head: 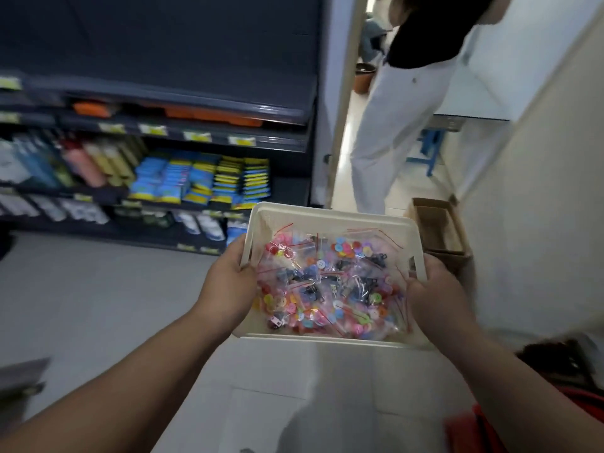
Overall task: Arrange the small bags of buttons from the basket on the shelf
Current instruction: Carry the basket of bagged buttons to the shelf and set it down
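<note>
The task looks barely begun; the small bags of buttons (330, 282) all lie heaped inside the basket (330, 213), and none can be made out on the shelf (183, 93), which stands up and to the left of the basket, well apart; every bag is left to place; the left hand (228, 282) is curled closed around the basket's left rim; the right hand (434, 292) clasps the basket's right rim beside the handle slot.

head view | faces forward-down | close over basket (330, 217)
</note>
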`<control>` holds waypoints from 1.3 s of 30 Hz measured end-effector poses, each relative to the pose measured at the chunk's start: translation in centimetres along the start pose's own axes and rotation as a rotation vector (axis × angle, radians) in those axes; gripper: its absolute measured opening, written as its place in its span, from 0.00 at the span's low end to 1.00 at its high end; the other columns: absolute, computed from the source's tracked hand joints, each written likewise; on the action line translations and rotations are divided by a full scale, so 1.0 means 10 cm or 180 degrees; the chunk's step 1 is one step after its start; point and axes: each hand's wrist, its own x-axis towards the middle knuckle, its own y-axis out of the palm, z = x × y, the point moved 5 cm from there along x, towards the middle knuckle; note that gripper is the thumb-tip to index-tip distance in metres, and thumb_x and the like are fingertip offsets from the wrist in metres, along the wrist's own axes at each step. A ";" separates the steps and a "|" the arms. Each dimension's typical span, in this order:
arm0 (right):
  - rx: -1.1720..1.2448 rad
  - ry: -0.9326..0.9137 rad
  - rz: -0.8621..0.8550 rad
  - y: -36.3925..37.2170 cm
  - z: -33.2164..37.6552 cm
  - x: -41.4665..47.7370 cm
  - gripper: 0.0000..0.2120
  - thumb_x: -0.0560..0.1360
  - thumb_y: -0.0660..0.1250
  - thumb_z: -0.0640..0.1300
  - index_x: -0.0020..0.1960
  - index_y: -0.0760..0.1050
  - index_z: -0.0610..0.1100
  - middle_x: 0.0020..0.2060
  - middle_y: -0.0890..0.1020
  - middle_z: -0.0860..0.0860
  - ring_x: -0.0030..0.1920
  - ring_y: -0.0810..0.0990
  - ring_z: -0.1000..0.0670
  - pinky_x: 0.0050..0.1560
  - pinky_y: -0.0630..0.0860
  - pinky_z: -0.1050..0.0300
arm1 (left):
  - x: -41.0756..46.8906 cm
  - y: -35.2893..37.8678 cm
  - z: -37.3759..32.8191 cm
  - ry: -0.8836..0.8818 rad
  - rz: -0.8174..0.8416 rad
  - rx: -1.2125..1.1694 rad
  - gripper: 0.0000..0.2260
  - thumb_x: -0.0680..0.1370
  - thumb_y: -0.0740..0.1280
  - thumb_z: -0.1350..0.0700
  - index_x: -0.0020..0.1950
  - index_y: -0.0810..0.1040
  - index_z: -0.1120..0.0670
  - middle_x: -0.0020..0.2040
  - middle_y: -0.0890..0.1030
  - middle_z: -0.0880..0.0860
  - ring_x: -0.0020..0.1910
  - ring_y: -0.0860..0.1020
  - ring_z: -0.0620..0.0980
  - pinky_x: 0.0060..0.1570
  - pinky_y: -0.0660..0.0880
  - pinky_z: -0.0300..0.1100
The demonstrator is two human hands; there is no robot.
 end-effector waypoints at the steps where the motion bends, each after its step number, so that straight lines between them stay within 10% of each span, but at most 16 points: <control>1: 0.0002 -0.0042 0.0041 0.19 0.18 0.01 0.16 0.75 0.59 0.38 0.62 0.72 0.45 0.49 0.79 0.48 0.46 0.74 0.48 0.41 0.68 0.57 | 0.06 -0.23 0.04 -0.0003 -0.0067 -0.0008 0.20 0.79 0.56 0.65 0.57 0.76 0.41 0.45 0.82 0.43 0.44 0.80 0.43 0.37 0.74 0.37; 39: 0.0191 -0.1777 0.2038 4.55 6.11 2.23 0.07 0.74 0.61 0.44 0.50 0.74 0.49 0.41 0.81 0.52 0.40 0.80 0.50 0.38 0.74 0.56 | 3.25 -5.26 -0.09 -0.0665 -0.2422 -0.0493 0.17 0.78 0.58 0.65 0.58 0.76 0.45 0.44 0.80 0.46 0.40 0.77 0.45 0.32 0.68 0.38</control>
